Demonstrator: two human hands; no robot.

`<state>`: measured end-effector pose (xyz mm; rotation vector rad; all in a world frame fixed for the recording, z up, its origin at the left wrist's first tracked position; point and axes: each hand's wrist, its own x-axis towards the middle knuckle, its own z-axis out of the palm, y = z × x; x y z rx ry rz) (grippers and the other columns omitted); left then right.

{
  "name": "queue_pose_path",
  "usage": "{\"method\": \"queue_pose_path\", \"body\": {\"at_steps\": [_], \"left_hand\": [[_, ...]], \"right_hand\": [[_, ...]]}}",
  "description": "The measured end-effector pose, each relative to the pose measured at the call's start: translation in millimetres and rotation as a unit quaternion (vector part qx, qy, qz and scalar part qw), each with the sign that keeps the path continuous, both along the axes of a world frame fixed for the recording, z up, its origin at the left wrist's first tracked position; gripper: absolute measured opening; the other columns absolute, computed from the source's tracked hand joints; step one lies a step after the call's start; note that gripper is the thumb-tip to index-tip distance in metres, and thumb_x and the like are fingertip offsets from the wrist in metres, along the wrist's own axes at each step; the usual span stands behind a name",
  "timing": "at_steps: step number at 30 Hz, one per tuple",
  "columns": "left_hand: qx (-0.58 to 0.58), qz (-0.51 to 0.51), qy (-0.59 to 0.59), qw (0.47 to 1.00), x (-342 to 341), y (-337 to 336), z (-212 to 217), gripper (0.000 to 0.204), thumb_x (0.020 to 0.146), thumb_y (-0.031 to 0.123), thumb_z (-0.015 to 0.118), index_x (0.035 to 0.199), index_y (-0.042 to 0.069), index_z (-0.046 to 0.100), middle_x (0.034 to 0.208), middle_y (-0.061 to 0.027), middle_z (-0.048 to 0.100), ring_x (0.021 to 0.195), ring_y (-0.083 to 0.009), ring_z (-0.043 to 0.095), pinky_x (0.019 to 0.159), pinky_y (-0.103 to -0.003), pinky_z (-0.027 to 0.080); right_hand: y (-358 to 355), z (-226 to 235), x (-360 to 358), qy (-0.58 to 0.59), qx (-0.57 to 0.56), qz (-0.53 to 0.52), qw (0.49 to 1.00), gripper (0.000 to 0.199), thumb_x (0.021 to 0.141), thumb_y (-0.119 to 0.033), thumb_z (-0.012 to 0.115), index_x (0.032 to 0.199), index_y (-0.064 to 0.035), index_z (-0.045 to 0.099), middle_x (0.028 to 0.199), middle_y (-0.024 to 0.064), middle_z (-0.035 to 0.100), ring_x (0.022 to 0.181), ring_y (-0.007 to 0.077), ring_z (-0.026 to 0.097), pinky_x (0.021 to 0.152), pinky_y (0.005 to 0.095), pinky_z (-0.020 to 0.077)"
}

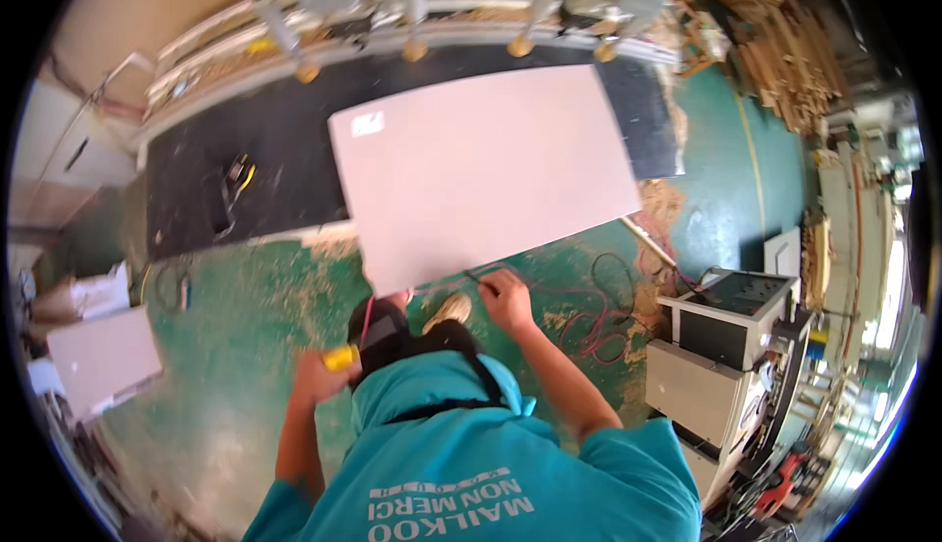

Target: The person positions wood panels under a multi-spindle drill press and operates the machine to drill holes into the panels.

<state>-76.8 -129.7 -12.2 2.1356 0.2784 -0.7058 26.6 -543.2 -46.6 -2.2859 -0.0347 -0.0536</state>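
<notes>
A large pale pinkish board (481, 164) lies askew on the black machine bed, its near edge jutting out toward me. Low on the left, my left hand (322, 375) is wrapped round a yellow tool (340, 358); motion blur hides its exact kind. A thin red hose (367, 321) runs up from near that tool to the board's corner. My right hand (505, 299) is at the board's near edge, fingers closed around the end of a small dark thing (475, 276) that I cannot make out.
The black machine bed (285, 130) stretches behind the board, below several clamp posts (415, 49). A tape measure (241, 171) rests on its left part. Red hose loops (603, 336) lie on the green floor. A white-framed cabinet (731, 316) stands right; another board (105, 359) is at left.
</notes>
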Motion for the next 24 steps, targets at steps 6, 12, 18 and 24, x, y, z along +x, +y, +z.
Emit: {"method": "queue_pose_path", "body": {"at_steps": [6, 12, 18, 24], "left_hand": [[-0.071, 0.185, 0.088, 0.976, 73.4, -3.5, 26.6, 0.038, 0.075, 0.032, 0.081, 0.087, -0.003, 0.070, 0.064, -0.0101, 0.065, 0.062, -0.0198, 0.063, 0.061, -0.037, 0.050], [0.092, 0.114, -0.035, 0.989, 145.3, -13.5, 24.4, 0.032, 0.079, 0.024, 0.079, 0.083, -0.006, 0.066, 0.070, -0.0093, 0.065, 0.062, -0.0176, 0.059, 0.060, -0.036, 0.049], [0.103, -0.006, -0.075, 0.992, 173.4, -31.2, 33.9, 0.026, 0.087, 0.034, 0.070, 0.091, 0.010, 0.078, 0.063, -0.0058, 0.066, 0.050, -0.0166, 0.057, 0.047, -0.034, 0.047], [0.133, 0.092, 0.068, 0.984, 194.8, -56.1, 36.9, 0.027, 0.087, 0.034, 0.072, 0.085, 0.006, 0.074, 0.070, -0.0046, 0.069, 0.049, -0.0125, 0.054, 0.045, -0.029, 0.044]], "right_hand": [[-87.3, -0.3, 88.1, 0.044, -0.079, -0.226, 0.970, 0.014, 0.082, -0.019, 0.064, 0.089, -0.0088, 0.071, 0.087, 0.0119, 0.067, 0.080, 0.0326, 0.065, 0.072, 0.0424, 0.0532], [-52.1, -38.1, 175.5, -0.032, -0.124, -0.235, 0.964, 0.012, 0.085, -0.020, 0.064, 0.091, -0.0158, 0.074, 0.088, 0.0048, 0.066, 0.089, 0.0270, 0.064, 0.077, 0.0414, 0.0522], [-114.1, -41.4, 296.5, -0.124, -0.169, -0.319, 0.924, 0.009, 0.085, -0.019, 0.065, 0.089, -0.0151, 0.072, 0.085, 0.0065, 0.062, 0.088, 0.0274, 0.060, 0.084, 0.0388, 0.0470], [-208.9, -60.8, 418.1, -0.087, -0.148, -0.438, 0.882, 0.011, 0.085, -0.019, 0.063, 0.080, -0.0097, 0.067, 0.084, 0.0103, 0.061, 0.082, 0.0334, 0.062, 0.073, 0.0463, 0.0493]]}}
